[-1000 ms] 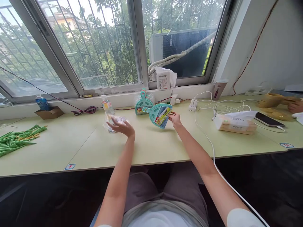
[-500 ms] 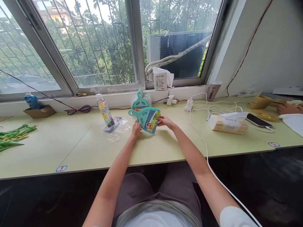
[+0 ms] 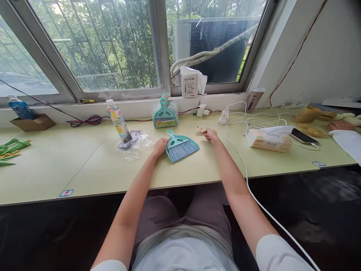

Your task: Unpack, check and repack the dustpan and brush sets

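Note:
A turquoise mini dustpan and brush set point(image 3: 182, 146) lies on the table in front of me, its blue-grey bristles toward me and its handle pointing away. My left hand point(image 3: 161, 146) grips its left edge near the handle, with the fingertips partly hidden. To the right, my right hand point(image 3: 210, 134) pinches a small printed label card point(image 3: 201, 129) with yellow and red on it, just above the tabletop. Behind the set, a stack of similar dustpan sets point(image 3: 165, 113) in clear plastic leans at the wall, labels still around them.
Left of my hands are a drink bottle point(image 3: 117, 118) and crumpled clear wrapping point(image 3: 135, 145). On the right sit a tissue pack point(image 3: 269, 140), a phone point(image 3: 303, 136) and white cables point(image 3: 241, 160). Another person's hand point(image 3: 338, 125) rests at the far right. Green leaf-like pieces point(image 3: 12, 148) lie far left.
The label card has come off the dustpan and brush set and moved right in my right hand. The set has gone from being held up to lying on the table.

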Action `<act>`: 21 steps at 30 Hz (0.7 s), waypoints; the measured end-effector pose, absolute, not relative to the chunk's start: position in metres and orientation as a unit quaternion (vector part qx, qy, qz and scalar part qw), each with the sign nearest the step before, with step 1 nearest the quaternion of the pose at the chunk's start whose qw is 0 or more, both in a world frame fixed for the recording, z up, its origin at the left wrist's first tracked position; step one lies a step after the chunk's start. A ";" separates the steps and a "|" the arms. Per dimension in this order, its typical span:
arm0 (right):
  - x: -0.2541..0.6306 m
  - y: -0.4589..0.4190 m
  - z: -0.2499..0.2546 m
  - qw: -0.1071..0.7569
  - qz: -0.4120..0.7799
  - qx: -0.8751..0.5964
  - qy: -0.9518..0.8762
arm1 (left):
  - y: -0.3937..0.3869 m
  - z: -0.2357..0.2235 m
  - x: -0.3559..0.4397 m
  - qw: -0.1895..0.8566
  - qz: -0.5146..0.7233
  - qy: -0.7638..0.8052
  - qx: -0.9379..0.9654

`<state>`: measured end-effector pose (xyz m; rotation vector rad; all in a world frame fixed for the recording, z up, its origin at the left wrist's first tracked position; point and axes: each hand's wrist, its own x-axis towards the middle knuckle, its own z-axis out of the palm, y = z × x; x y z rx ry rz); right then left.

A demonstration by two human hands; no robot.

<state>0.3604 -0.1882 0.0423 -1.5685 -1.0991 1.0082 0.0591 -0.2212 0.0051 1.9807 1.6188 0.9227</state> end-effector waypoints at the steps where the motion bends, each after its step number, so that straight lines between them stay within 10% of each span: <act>1: 0.353 -0.189 0.039 0.465 0.403 -0.643 -0.457 | -0.221 0.005 0.059 0.205 0.326 0.579 0.719; 12: 0.243 -0.240 0.039 0.129 -0.036 -0.571 -0.810 | -0.231 0.009 0.064 0.142 0.321 0.580 0.735; 21: 0.234 -0.237 0.028 0.208 0.066 -0.654 -0.725 | -0.238 0.016 0.063 0.155 0.320 0.614 0.704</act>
